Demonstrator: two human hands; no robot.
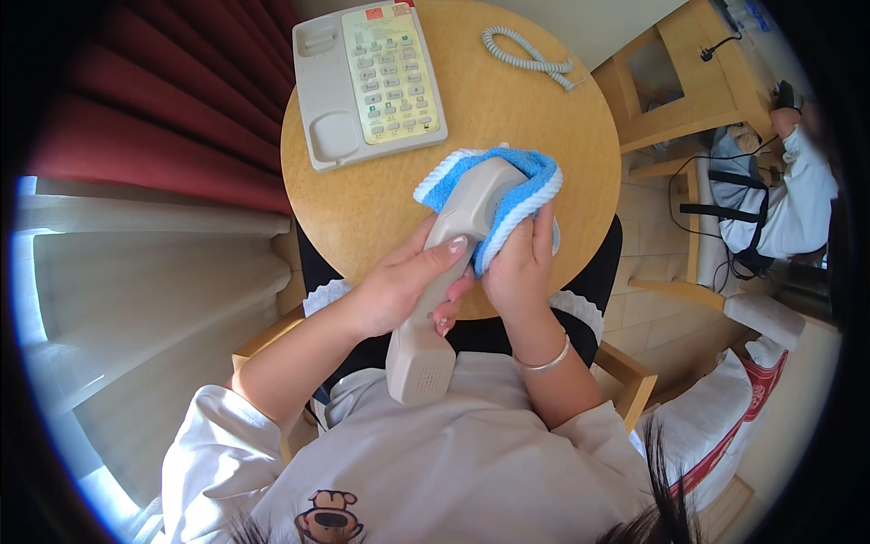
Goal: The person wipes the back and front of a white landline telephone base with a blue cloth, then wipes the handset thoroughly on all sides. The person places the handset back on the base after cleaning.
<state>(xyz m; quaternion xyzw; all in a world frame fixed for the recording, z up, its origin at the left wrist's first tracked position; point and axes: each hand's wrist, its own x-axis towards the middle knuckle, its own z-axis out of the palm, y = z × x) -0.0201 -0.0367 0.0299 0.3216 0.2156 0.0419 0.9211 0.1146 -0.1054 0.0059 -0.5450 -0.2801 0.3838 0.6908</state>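
My left hand (401,285) grips a beige telephone handset (459,211) around its middle, above my lap and the near edge of the table. In my right hand (520,262) is a blue cloth with white edging (537,187), wrapped about the handset's far end; the palm is hidden by the cloth. The handset's near end, with small holes, points towards my body. Beyond it, on the round wooden table, lies the beige telephone base (331,85) with its keypad and empty cradle. A detached coiled cord (520,58) rests at the table's far right.
The round wooden table (571,129) has a curved edge in front of me. A dark red curtain (170,122) hangs at the left. Wooden chair arms flank me. On the right, another person (788,204) is beside a wooden desk (720,81), with black cables and a chair nearby.
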